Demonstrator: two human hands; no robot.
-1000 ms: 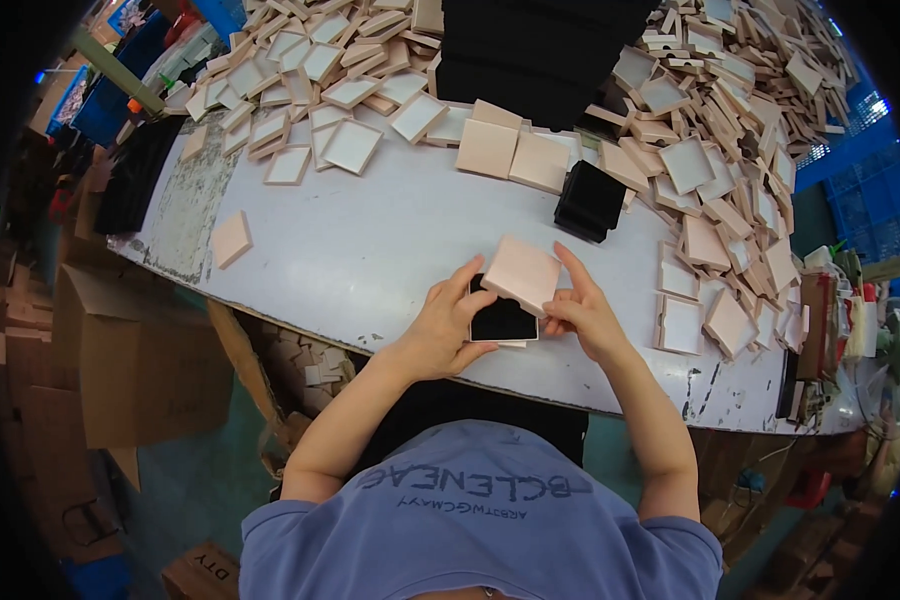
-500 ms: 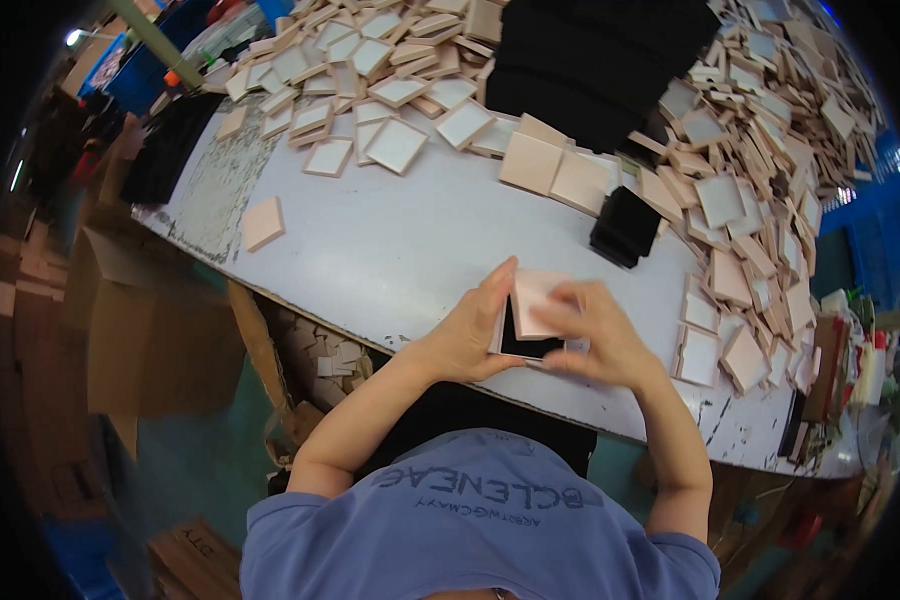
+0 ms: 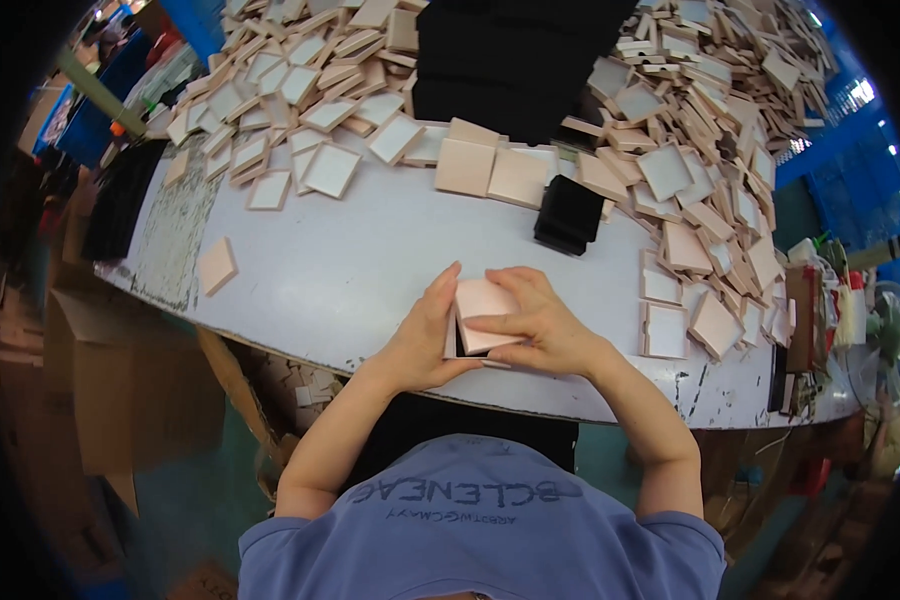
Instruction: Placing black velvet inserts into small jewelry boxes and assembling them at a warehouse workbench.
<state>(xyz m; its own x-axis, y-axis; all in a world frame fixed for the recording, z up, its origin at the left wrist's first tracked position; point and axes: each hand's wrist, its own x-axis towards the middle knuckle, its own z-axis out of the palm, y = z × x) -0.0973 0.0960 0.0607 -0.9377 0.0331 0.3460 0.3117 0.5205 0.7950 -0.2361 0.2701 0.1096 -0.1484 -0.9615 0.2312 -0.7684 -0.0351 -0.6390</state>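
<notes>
Between my hands, close to the table's near edge, is a small pale pink box point(image 3: 485, 292) with a black insert showing along its left and lower sides. Its pink lid sits slightly askew over the base. My left hand point(image 3: 425, 335) grips the box from the left, thumb low and fingers along the side. On the lid and right side lie the fingers of my right hand point(image 3: 545, 325), closed round the box. Past my hands, a small stack of black square pads point(image 3: 568, 215) stands beside two pink box pieces point(image 3: 518, 176).
A heap of pink and white box pieces point(image 3: 315, 85) covers the table's far left; a bigger heap point(image 3: 715, 190) runs down the right. Black sheets point(image 3: 510, 70) lie between them. One lone box piece point(image 3: 217, 266) rests at left. Cardboard cartons point(image 3: 145, 380) stand below the table's left edge.
The lid has come down further over the black insert, so less black shows. My right fingers have settled onto the lid. The whole view has shifted, the table appearing further left.
</notes>
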